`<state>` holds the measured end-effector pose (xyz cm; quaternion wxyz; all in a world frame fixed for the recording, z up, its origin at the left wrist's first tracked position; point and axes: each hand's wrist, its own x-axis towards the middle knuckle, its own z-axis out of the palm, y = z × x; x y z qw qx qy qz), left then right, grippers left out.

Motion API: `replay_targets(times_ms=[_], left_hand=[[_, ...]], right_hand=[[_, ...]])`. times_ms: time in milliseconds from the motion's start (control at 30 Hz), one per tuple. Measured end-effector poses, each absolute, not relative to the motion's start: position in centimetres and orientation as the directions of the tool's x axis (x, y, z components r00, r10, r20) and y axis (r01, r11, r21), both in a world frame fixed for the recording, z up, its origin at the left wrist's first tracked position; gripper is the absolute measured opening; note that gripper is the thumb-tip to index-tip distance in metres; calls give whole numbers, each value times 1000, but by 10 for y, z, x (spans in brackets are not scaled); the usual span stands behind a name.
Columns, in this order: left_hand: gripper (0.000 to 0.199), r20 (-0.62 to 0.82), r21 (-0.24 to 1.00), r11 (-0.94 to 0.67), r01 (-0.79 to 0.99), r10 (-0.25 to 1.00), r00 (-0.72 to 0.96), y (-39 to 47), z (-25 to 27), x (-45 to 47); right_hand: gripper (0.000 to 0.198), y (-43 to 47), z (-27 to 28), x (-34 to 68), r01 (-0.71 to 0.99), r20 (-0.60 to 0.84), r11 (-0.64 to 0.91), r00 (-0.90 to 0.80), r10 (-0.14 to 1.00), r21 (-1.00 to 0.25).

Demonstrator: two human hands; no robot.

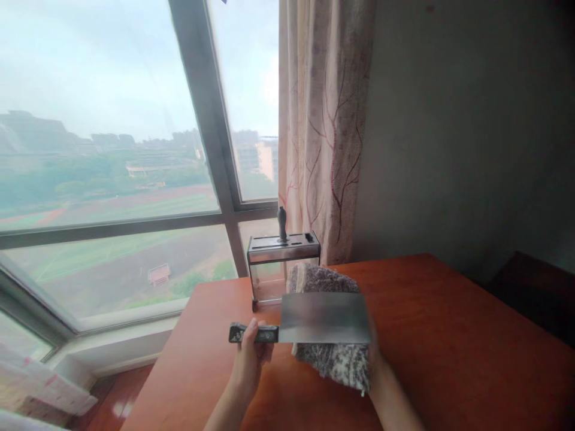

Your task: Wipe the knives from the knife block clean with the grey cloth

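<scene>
My left hand (250, 353) is wrapped round the black handle of a cleaver (324, 317), thumb on top. The wide metal blade points to the right, held level above the table. Behind the blade hangs a grey and white towel (336, 363), showing above and below it. My right hand (374, 347) grips the towel at the blade's far end; its fingers are mostly hidden by cloth and blade. Just beyond the towel stands a knife block (269, 254) with clear sides and a metal top, one black-handled tool (281, 224) upright in its slot.
The reddish-brown wooden table (440, 335) extends to both sides of my hands. Large windows (108, 173) with grey frames are at the left and ahead. A patterned curtain (327, 131) hangs behind the table, beside a grey wall (458, 131).
</scene>
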<state>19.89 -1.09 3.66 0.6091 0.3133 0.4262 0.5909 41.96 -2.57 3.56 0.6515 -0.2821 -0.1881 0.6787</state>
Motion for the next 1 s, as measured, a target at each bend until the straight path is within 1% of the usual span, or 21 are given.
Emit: replay_targets(times_ms=[100,167,233,300,400,533,700,767,867,933,1000], left_hand=[[46,-148,863,70,-501,982,-119,-5,37,190],[43,-152,845,44,-534,975,-159,-2,38,185],[41,-144,831,18,-556,972,-184,0,40,183],[41,-149,828,5,-561,966,-211,1,42,185],[43,-153,846,17,-532,965,-213,-2,40,192],[44,-143,855,50,-516,980,-141,-9,38,199],[37,-168,829,113,-548,984,-51,-13,43,196],[40,-149,856,141,-497,989,24,-11,43,195],[54,-135,922,191,-336,974,182,-5,39,195],[57,-138,940,194,-282,969,204,-2,36,195],[55,-109,939,161,-305,977,181,-1,35,195]], right_hand=[[37,-12,42,426,-814,-128,-121,-58,990,-568],[42,-5,46,432,-847,-95,-147,-115,989,-511],[45,-3,50,436,-870,-58,-147,-135,989,-470],[44,-4,52,436,-875,-48,-148,-142,989,-461],[37,-8,53,428,-846,-92,-207,-186,978,-491],[34,-8,55,415,-802,-137,-253,-213,968,-542],[33,-5,62,412,-781,-143,-230,-180,973,-581],[34,-4,63,414,-783,-130,-209,-164,978,-585],[36,-5,62,418,-791,-110,-177,-139,984,-585],[35,-5,61,419,-793,-108,-164,-125,986,-587],[32,-5,61,420,-791,-108,-163,-123,986,-590]])
